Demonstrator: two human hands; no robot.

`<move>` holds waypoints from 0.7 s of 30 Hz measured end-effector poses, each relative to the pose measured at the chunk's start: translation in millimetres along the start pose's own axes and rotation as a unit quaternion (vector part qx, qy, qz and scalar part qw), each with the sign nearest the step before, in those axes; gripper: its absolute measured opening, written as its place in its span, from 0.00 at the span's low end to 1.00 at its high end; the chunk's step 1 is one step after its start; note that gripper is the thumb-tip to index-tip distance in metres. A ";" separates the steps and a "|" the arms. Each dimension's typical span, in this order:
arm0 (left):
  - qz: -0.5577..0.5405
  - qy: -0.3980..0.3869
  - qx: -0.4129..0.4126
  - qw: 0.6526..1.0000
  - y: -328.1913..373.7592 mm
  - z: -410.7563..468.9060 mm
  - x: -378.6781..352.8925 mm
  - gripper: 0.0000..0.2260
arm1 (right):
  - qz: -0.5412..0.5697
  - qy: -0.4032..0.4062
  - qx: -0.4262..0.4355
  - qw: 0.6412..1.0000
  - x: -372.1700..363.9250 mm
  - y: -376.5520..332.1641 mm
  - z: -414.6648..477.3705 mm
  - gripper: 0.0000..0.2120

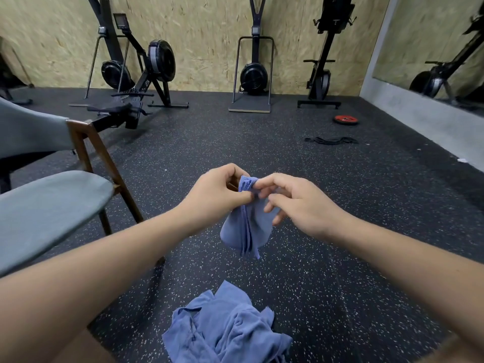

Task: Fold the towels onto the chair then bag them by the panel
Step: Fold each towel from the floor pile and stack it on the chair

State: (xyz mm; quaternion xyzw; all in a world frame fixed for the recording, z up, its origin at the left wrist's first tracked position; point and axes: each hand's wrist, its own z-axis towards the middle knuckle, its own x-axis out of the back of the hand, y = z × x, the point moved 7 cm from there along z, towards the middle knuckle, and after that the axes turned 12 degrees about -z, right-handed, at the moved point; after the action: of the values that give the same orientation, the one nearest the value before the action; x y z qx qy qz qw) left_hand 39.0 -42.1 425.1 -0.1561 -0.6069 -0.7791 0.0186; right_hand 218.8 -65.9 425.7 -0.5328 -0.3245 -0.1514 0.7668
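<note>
In the middle of the frame a towel (246, 226) was held up by its top. It was pinched by the left hand (217, 195) and by the thumb and first finger of the right hand (296, 203). More towels (225, 326) were heaped at the bottom middle, and the chair (52, 205) was seen at the left. Only a small bit was gripped, so the towel could be dropped, or its folds could be let slip apart. The floor (340, 205) was dark and speckled — dirt could be picked up there. Gym machines (254, 74) were lined along the wood wall (204, 35) at the top.
</note>
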 end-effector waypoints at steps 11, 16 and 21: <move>-0.067 -0.055 0.004 0.996 10.5 1.3 12.0 0.08 | -0.059 -0.047 -0.077 0.994 5.2 50.2 9.1 0.33; -0.074 -0.049 0.013 0.996 4.3 6.2 24.8 0.07 | 0.028 -0.074 -0.104 0.991 7.7 77.3 10.4 0.16; -0.052 -0.018 0.035 0.998 -9.6 12.6 40.8 0.07 | 0.151 -0.022 -0.092 0.984 24.9 75.1 16.6 0.08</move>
State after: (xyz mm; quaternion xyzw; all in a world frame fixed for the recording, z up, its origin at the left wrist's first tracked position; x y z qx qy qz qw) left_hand 0.9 -21.1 429.6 -0.1374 -0.6412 -0.7545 -0.0271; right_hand 275.1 -18.8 391.8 -0.6472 -0.2415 -0.0510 0.7213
